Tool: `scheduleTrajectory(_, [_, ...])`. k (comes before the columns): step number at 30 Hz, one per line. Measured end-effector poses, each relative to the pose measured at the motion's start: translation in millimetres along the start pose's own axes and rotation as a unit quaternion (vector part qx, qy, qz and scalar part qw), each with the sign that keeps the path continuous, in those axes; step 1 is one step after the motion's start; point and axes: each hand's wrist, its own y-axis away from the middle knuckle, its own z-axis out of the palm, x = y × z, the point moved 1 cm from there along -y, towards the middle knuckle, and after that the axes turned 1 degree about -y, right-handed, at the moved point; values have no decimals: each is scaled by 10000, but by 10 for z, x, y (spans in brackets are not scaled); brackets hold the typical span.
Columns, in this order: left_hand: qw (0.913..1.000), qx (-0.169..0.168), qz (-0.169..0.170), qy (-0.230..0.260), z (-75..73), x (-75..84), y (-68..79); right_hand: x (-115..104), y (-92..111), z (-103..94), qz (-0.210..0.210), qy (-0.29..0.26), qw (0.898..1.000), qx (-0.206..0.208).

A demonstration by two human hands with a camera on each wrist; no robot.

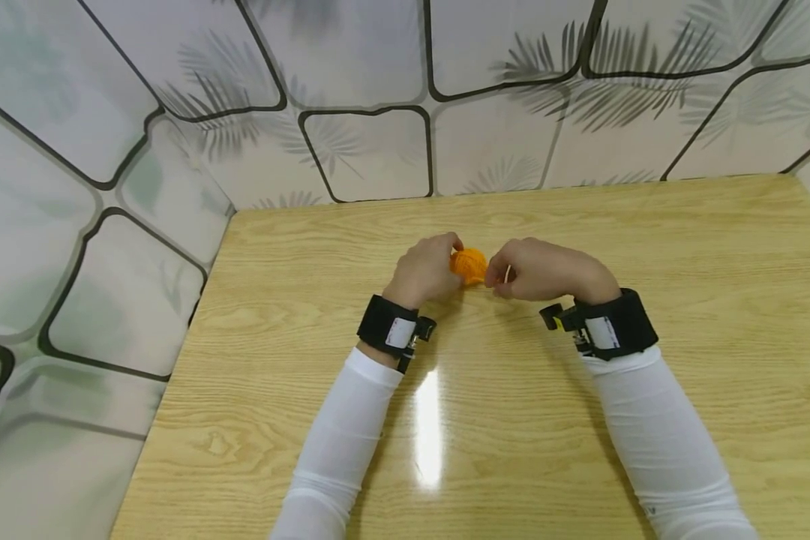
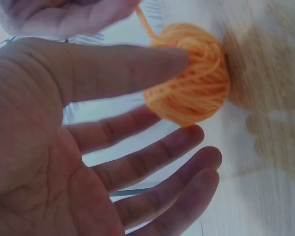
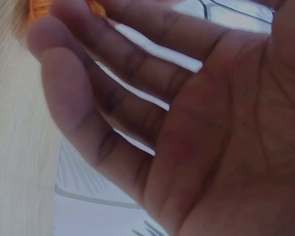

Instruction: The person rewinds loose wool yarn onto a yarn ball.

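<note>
A small ball of orange yarn (image 1: 469, 268) sits on the wooden table between both hands. My left hand (image 1: 425, 270) holds it from the left side; in the left wrist view the thumb (image 2: 132, 69) presses on the near face of the ball (image 2: 201, 93), with fingers behind it. To the right of the ball, my right hand (image 1: 547, 270) has its fingers curled and pinches a loose strand (image 2: 146, 23) leading from the top of the ball. The right wrist view shows the curled fingers, but its pinching fingertips are out of sight; only an edge of the ball appears there.
The light wood table (image 1: 297, 315) stretches around both arms. Behind it and at the left rises a patterned wall covering (image 1: 371, 154) with leaf prints and dark lines. Each wrist wears a black strap (image 1: 617, 322) with a small camera.
</note>
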Motion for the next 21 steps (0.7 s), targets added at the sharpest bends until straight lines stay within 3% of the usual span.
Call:
scheduleTrajectory(6, [9985,207,-474,-155,-20,-23,11,3,43,-5,58,120,9989,-440])
scheduleTrajectory(10, [9995,91,-315,-6,-27,-21,-5,10,81,-34,173,65,9990,-417])
scheduleTrajectory(16, [9988,-66,-37,487,19,3,-28,44,82,-50,112,39,9999,45])
scheduleTrajectory(21, [9996,72,1,289,63,35,-40,67,59,-34,125,84,9997,194])
